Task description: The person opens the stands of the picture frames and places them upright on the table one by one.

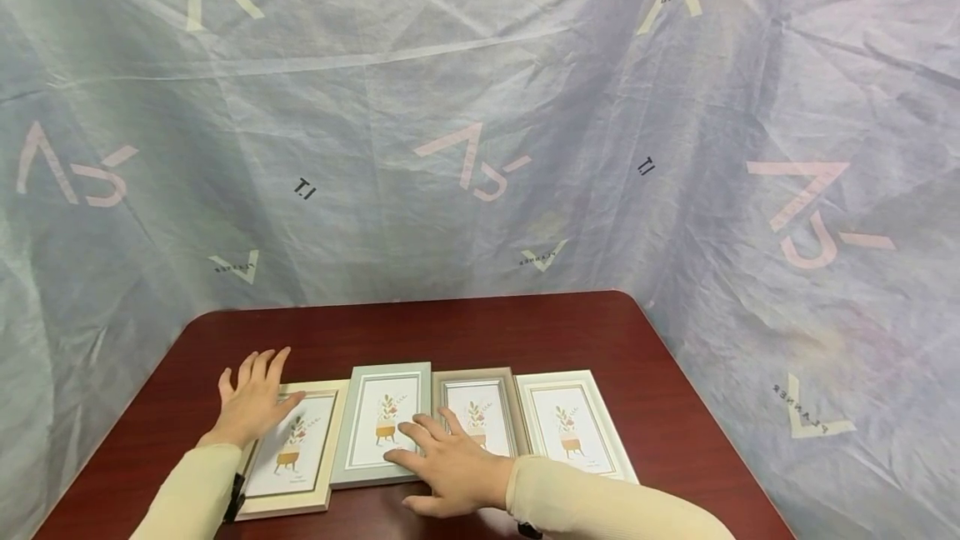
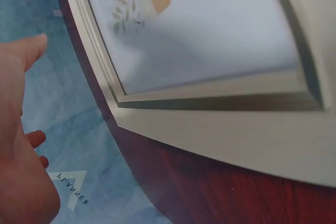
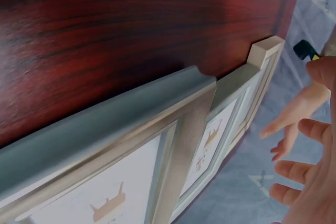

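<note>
The left hand (image 1: 251,402) was spread over the upper left corner of a cream picture frame (image 1: 296,452), pinching nothing; whether it touched the rim, I could not tell. That frame lay flat beneath the hand and ran toward the wearer, its potted-plant print face up, presumably so the picture could be seen. Just right of it, between the hands, lay a pale green picture frame (image 1: 382,419), sitting a little farther out, so the row was stepped. The right hand (image 1: 453,469), also spread and gripping nothing, reached across that frame's lower right part and the lower part of a taupe picture frame (image 1: 477,398); contact was unclear. Beyond its wrist lay a white picture frame (image 1: 572,423), slightly angled, perhaps only loosely lined up.

Under everything was a dark red wood-grain table (image 1: 510,327) with rounded far corners. Behind it hung a creased grey-blue cloth backdrop (image 1: 367,123), printed with "PLANNER" and pale letter shapes.
</note>
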The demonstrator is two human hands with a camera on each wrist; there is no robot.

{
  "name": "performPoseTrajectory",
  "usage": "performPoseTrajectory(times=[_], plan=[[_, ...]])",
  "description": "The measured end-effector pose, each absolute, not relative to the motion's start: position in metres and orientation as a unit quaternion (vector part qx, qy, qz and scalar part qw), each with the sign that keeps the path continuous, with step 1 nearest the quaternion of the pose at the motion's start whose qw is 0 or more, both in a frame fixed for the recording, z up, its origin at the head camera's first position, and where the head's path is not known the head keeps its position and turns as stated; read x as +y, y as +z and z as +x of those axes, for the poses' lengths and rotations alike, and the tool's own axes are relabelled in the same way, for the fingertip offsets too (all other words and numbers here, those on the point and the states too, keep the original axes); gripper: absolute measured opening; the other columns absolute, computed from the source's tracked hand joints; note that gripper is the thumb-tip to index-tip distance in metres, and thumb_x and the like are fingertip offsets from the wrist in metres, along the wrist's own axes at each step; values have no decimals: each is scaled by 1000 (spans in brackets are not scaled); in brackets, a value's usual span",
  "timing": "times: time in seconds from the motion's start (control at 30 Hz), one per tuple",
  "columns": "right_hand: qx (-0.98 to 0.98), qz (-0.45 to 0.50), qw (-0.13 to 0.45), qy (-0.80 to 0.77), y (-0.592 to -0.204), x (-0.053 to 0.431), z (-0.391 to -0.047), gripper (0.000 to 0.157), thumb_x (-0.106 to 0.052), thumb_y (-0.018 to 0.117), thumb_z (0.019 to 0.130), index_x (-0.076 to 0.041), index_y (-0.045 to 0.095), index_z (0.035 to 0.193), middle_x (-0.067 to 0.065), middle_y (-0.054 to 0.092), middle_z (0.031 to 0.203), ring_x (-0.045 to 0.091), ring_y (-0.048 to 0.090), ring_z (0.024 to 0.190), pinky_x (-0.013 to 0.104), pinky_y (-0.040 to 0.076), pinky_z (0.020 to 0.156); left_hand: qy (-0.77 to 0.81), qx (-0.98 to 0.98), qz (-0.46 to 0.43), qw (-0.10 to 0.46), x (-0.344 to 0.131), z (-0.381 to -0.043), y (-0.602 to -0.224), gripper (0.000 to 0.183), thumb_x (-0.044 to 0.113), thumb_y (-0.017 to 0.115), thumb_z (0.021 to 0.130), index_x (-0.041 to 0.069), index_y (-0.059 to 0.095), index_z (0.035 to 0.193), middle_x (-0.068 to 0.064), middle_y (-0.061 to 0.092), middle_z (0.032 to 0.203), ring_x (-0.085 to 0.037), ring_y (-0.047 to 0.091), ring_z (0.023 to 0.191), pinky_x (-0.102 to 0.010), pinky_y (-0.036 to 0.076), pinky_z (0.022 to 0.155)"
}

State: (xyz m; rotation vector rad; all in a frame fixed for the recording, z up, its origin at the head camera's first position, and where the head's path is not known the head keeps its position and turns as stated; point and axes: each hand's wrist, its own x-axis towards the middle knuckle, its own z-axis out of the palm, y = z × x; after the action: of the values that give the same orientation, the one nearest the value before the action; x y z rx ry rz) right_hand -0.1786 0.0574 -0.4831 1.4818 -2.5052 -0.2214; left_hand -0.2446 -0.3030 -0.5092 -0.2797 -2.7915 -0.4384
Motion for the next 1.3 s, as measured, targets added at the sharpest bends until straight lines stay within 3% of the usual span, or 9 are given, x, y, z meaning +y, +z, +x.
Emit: performPoseTrajectory(times=[0.7, 1.07, 1.3], plan=[[-847, 505, 129, -110, -488, 8, -177, 54, -63, 44, 96, -37, 45, 144, -1, 39, 144, 18, 34, 134, 46, 29, 106, -129, -983, -105, 79, -330, -253, -531, 66, 33, 71, 89, 1, 43, 140, -32, 37, 137, -56, 23, 130, -76, 8, 97], [-848, 505, 94, -131, -499, -9, -177, 58, -66, 42, 95, -39, 41, 146, -4, 37, 147, 16, 31, 137, 45, 27, 109, -128, -987, -91, 39, -337, -250, -534, 51, 26, 61, 97, 4, 47, 140, -36, 38, 136, -59, 22, 129, -77, 9, 96], [-849, 501, 95, -134, -506, -14, -174, 57, -67, 44, 94, -39, 43, 143, -5, 37, 144, 14, 30, 135, 43, 26, 109, -110, -989, -78, 58, -331, -254, -539, 33, 19, 57, 99, 5, 55, 130, -33, 43, 132, -58, 25, 127, -77, 11, 97]])
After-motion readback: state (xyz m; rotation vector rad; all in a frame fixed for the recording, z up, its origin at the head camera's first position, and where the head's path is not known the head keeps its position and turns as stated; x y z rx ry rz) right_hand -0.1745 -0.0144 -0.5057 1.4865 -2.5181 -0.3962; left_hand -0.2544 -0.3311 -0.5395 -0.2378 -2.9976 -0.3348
